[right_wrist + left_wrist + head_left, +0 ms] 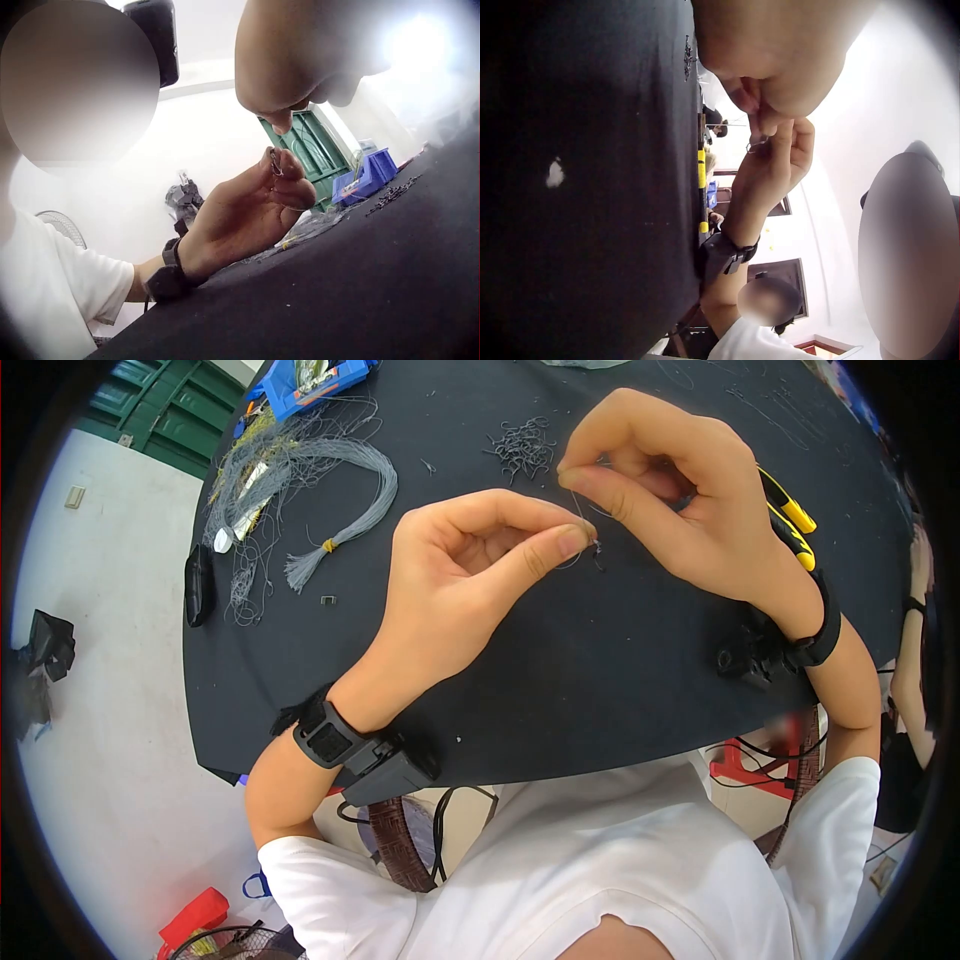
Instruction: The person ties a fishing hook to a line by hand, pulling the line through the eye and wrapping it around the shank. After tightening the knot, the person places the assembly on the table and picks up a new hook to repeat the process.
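Over the dark table, my left hand (455, 585) pinches a small hook (599, 557) between thumb and index finger; its bent end sticks out past the fingertips. A thin line (577, 505) runs from there up to my right hand (680, 500), whose thumb and index finger pinch it. The two hands are close together but apart in the head view. In the right wrist view the small metal hook (276, 161) shows at the left fingertips. How the line lies around the hook is too small to tell.
A pile of dark hooks (524, 448) lies beyond the hands. To the left are a bundle of grey line (375, 510) with a yellow tie, a black object (199, 585) and a blue bin (312, 388). Yellow-and-black pliers (790, 520) lie beside the right wrist.
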Motion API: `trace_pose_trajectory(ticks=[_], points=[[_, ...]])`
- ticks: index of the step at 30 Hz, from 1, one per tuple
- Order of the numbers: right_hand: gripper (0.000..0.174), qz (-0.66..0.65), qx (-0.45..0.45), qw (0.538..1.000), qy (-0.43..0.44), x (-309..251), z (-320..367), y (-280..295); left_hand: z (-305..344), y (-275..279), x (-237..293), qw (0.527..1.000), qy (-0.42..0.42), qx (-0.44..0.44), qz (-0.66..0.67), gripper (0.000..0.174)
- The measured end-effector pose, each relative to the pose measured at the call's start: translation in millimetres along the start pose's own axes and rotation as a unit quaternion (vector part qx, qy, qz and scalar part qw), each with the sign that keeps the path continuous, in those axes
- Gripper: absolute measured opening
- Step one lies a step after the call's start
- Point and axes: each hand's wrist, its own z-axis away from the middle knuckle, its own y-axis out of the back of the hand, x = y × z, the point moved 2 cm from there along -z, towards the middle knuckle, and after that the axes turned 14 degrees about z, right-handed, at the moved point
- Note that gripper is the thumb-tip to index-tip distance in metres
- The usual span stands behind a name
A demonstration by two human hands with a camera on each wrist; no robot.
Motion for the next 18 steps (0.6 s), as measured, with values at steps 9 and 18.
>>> trace_pose_trajectory(ticks=[9,18], points=[[0.009,0.010,0.008,1.000,-0.023,-3.6,0.6,1.3,0.2,0.4,-0.2,1.000,-0.003,-0.005,-0.014,0.012],[0.006,-0.023,0.022,0.998,-0.057,-3.6,6.8,1.9,-2.2,5.5,-1.1,0.997,-0.041,0.066,-0.004,0.013]])
